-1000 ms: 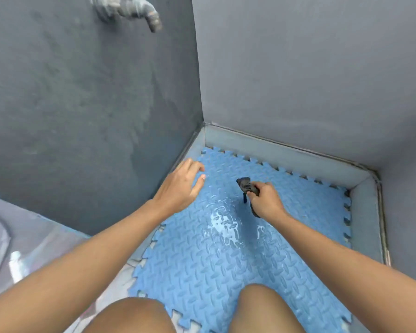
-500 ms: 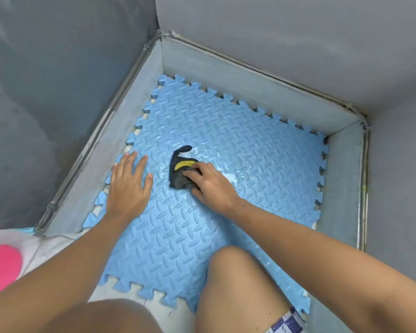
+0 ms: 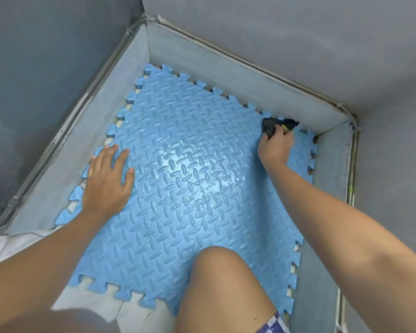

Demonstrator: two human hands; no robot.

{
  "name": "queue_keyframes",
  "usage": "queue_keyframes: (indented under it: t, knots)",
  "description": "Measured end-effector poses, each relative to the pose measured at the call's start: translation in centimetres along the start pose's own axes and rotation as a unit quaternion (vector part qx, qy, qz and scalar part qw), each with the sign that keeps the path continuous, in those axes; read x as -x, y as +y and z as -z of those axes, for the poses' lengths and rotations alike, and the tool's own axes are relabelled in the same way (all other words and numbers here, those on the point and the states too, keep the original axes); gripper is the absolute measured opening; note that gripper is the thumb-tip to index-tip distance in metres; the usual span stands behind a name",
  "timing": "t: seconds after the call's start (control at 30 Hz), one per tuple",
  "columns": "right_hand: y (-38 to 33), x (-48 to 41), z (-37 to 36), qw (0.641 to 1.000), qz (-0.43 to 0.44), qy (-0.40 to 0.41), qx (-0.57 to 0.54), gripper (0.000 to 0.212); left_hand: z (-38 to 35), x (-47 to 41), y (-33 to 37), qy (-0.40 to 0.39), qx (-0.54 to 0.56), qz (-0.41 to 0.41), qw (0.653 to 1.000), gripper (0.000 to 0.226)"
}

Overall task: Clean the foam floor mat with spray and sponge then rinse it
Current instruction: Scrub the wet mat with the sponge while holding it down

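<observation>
Grey walls [image 3: 274,32] | left hand [image 3: 106,182] flat on mat [image 3: 178,193] | right hand [image 3: 275,146] grips sponge [image 3: 269,126]

- The blue foam mat [image 3: 178,193], tread-patterned with jigsaw edges, lay flat and gleamed wet at its centre.
- The dark sponge [image 3: 270,125] sat scrunched at the mat's far right edge.

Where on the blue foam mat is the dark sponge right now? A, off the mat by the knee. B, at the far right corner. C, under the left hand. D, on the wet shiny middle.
B: the right hand grips the black sponge with a yellow strip at the far right corner of the blue interlocking foam mat; the left hand lies flat at its left edge.
</observation>
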State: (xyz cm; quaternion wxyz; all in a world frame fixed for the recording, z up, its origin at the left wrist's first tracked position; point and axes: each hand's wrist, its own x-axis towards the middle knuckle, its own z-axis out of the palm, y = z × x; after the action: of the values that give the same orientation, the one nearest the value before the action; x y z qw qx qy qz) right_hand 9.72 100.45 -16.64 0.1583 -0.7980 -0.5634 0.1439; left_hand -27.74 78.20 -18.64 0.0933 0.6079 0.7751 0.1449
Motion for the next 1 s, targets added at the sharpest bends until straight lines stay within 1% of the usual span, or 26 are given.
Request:
queue_keyframes:
  t: [0.07, 0.13, 0.23, 0.33, 0.4, 0.5, 0.57, 0.63, 0.73, 0.83, 0.87, 0.9, 1.0]
  knots:
    - [-4.8, 1.4, -2.7, 0.998, 0.053, -0.016, -0.032, 0.046, -0.2, 0.0, 0.2, 0.0, 0.0, 0.002, 1.0, 0.057]
    - [-10.6, 4.0, -5.4, 0.991, 0.112, -0.05, -0.05, 0.046, -0.2, -0.1, 0.1, 0.001, 0.002, 0.005, 1.0, 0.056]
    - [-18.7, 9.1, -8.7, 0.965, 0.229, -0.112, -0.059, 0.047, -0.3, -0.1, 0.1, 0.007, 0.007, 0.002, 1.0, 0.055]
    - [-22.8, 13.0, -10.8, 0.924, 0.343, -0.167, -0.011, 0.044, -0.3, 0.0, 0.1, 0.013, 0.012, 0.003, 1.0, 0.053]
    - [-23.0, 12.6, -11.0, 0.917, 0.36, -0.173, -0.002, 0.042, -0.2, -0.1, 0.1, 0.009, 0.015, 0.01, 1.0, 0.053]
    - [-20.3, 9.3, -9.4, 0.935, 0.319, -0.154, -0.022, 0.043, -0.2, 0.0, 0.1, 0.002, 0.016, 0.013, 1.0, 0.054]
    - [-16.1, 5.9, -7.2, 0.954, 0.269, -0.131, -0.027, 0.042, -0.2, 0.1, -0.2, 0.002, 0.016, 0.009, 1.0, 0.055]
    - [-10.3, 2.4, -4.5, 0.973, 0.212, -0.092, -0.015, 0.04, -0.2, 0.0, -0.3, -0.002, 0.019, 0.009, 1.0, 0.057]
    - [-0.6, -1.7, -0.1, 0.995, 0.088, -0.033, 0.022, 0.039, -0.2, 0.1, 0.0, -0.007, 0.024, 0.015, 1.0, 0.059]
    - [6.7, -2.6, 3.7, 0.996, -0.071, 0.007, 0.056, 0.046, 0.0, 0.0, 0.3, -0.004, 0.03, 0.014, 0.999, 0.06]
    - [7.9, -2.4, 4.5, 0.993, -0.102, 0.009, 0.062, 0.049, 0.1, 0.0, 0.3, -0.003, 0.032, 0.014, 0.999, 0.061]
    - [8.4, -2.1, 4.8, 0.992, -0.112, 0.009, 0.065, 0.051, 0.1, 0.0, 0.3, -0.003, 0.032, 0.015, 0.999, 0.061]
    - [6.8, -1.7, 4.2, 0.992, -0.106, 0.012, 0.063, 0.052, 0.1, 0.0, 0.3, -0.002, 0.029, 0.014, 0.999, 0.06]
